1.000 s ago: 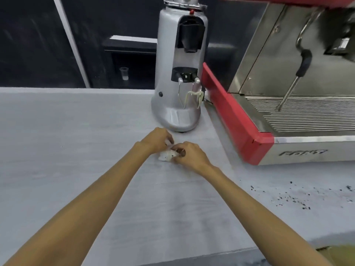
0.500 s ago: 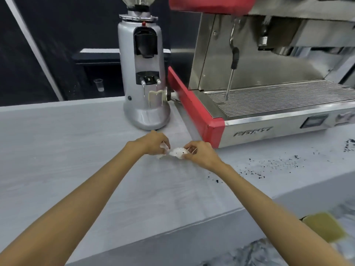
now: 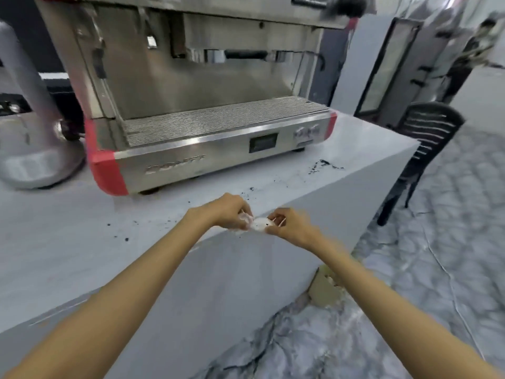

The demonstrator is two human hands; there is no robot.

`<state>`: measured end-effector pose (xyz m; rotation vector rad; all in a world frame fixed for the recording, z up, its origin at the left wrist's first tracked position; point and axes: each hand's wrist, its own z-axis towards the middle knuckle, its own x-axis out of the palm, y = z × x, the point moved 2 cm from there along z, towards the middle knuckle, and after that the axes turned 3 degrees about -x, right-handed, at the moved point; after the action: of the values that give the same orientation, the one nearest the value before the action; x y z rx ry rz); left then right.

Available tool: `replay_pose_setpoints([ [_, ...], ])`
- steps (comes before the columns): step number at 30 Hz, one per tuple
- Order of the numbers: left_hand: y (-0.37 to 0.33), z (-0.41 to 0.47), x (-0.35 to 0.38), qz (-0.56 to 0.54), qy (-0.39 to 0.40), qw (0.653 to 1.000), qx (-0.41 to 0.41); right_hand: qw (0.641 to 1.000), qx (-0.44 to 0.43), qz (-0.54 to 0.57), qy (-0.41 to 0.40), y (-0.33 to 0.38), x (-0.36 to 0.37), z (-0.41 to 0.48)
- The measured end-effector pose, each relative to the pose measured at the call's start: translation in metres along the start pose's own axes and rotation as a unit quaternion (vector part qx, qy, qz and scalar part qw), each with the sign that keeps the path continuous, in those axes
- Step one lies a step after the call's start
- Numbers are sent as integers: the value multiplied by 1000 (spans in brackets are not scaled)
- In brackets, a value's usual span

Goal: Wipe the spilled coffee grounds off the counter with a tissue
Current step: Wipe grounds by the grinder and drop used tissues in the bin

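A small crumpled white tissue is pinched between both hands just above the counter's front edge. My left hand grips its left end and my right hand grips its right end. Dark coffee grounds lie scattered on the pale grey counter in front of the espresso machine, with more specks to the left of my hands and some just behind them. The picture is blurred by motion.
A steel and red espresso machine fills the back of the counter. A silver grinder stands at the far left. A black chair is beyond the counter's right end, on a marbled floor.
Both hands have carried the tissue to the right along the counter, from in front of the grinder to in front of the espresso machine. The view has swung right with them.
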<state>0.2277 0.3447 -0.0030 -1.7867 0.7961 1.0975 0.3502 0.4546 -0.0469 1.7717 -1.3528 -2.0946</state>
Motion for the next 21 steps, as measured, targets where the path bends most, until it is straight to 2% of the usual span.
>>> replay_pose_setpoints([
  [6, -117, 94, 52, -61, 27, 997, 41, 996, 74, -11, -42, -125, -82, -25],
  [12, -197, 205, 100, -90, 33, 994, 54, 990, 128, -3, -59, -236, -140, -10],
  [21, -274, 360, 152, -131, 74, 988, 24, 985, 174, -4, -10, -372, -214, 64],
])
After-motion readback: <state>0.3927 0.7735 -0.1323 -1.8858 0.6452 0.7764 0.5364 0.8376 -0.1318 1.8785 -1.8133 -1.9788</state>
